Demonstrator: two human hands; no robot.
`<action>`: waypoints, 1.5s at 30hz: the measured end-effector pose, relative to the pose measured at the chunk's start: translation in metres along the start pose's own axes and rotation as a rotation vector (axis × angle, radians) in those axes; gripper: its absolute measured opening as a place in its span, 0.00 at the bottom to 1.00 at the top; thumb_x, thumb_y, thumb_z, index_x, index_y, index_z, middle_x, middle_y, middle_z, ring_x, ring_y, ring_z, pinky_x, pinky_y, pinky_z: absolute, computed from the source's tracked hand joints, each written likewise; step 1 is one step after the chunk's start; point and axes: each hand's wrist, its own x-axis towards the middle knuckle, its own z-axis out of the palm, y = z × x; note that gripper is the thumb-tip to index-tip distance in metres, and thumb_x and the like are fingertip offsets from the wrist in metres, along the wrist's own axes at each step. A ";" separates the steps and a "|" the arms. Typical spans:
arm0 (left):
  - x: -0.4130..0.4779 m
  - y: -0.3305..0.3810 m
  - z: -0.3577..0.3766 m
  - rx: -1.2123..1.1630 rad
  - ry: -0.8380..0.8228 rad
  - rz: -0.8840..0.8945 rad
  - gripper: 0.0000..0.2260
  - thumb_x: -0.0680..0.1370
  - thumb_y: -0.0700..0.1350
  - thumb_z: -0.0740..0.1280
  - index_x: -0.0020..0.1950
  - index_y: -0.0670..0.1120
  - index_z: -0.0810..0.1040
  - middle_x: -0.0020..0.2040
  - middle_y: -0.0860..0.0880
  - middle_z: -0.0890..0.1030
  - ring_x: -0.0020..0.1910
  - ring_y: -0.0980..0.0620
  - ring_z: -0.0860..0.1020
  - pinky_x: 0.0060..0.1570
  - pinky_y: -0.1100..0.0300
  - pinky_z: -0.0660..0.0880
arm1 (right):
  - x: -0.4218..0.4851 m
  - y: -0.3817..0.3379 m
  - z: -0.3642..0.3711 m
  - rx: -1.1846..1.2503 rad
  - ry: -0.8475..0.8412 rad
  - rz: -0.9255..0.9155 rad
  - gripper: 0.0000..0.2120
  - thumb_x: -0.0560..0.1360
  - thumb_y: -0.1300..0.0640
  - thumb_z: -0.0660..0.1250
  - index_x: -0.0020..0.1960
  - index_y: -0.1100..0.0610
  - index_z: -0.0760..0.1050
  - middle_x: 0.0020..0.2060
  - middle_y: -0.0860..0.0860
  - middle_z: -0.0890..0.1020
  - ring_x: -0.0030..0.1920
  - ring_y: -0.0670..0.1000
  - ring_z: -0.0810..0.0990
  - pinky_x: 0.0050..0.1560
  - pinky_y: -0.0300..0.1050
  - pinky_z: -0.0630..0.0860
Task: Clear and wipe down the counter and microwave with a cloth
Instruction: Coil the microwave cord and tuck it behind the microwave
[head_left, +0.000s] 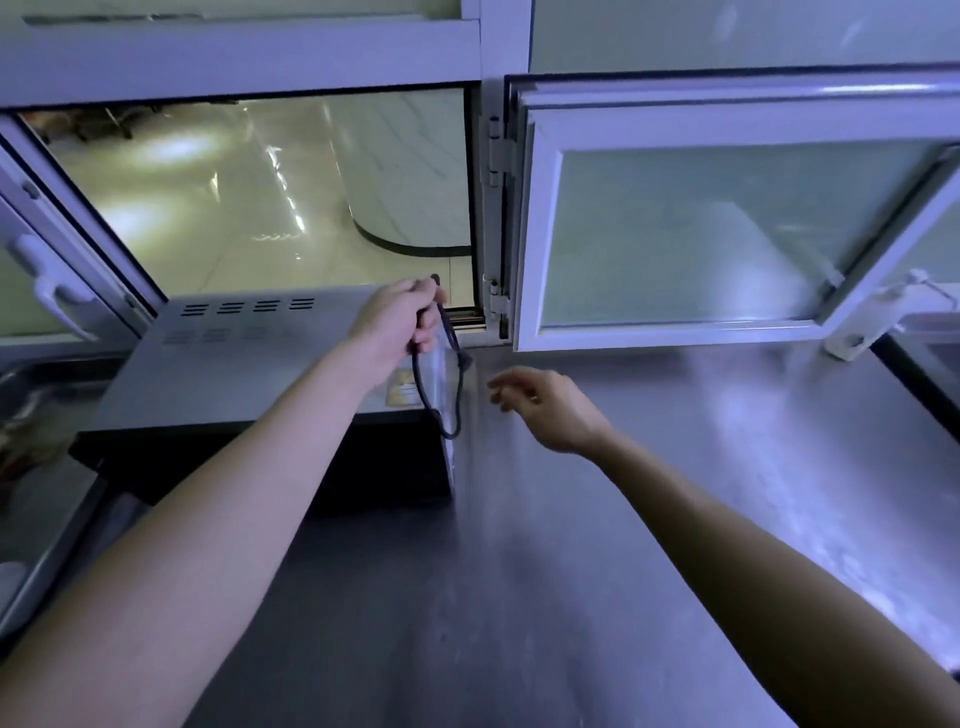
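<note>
Grey metal microwave (249, 364), vented top: stands at the left rear of the dull steel counter (571, 571), below an open white-framed window (701, 234). Black looped power cord (441, 410): gripped in the curled left hand (395, 322) over the microwave's right rear corner. Right hand (550, 410): fingers loosely spread, above the counter beside the microwave.
</note>
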 end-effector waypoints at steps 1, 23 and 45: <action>-0.010 0.002 -0.003 0.114 -0.035 0.052 0.11 0.90 0.45 0.58 0.53 0.41 0.76 0.33 0.51 0.72 0.30 0.53 0.69 0.31 0.60 0.72 | 0.008 -0.003 0.000 0.051 0.055 0.026 0.14 0.85 0.54 0.65 0.70 0.48 0.78 0.50 0.47 0.88 0.49 0.47 0.87 0.57 0.53 0.83; -0.068 -0.042 -0.015 0.164 0.203 0.260 0.15 0.89 0.49 0.61 0.45 0.46 0.78 0.32 0.52 0.73 0.33 0.50 0.74 0.44 0.52 0.77 | -0.076 0.084 -0.018 -0.093 -0.114 0.262 0.11 0.85 0.48 0.66 0.49 0.52 0.82 0.38 0.49 0.87 0.37 0.43 0.84 0.39 0.45 0.77; -0.126 -0.300 0.048 -0.101 0.190 -0.514 0.10 0.84 0.41 0.71 0.57 0.33 0.81 0.46 0.38 0.87 0.42 0.44 0.85 0.60 0.41 0.83 | -0.207 0.123 0.025 0.040 -0.248 0.601 0.04 0.79 0.53 0.73 0.53 0.49 0.86 0.44 0.43 0.89 0.46 0.42 0.85 0.42 0.34 0.76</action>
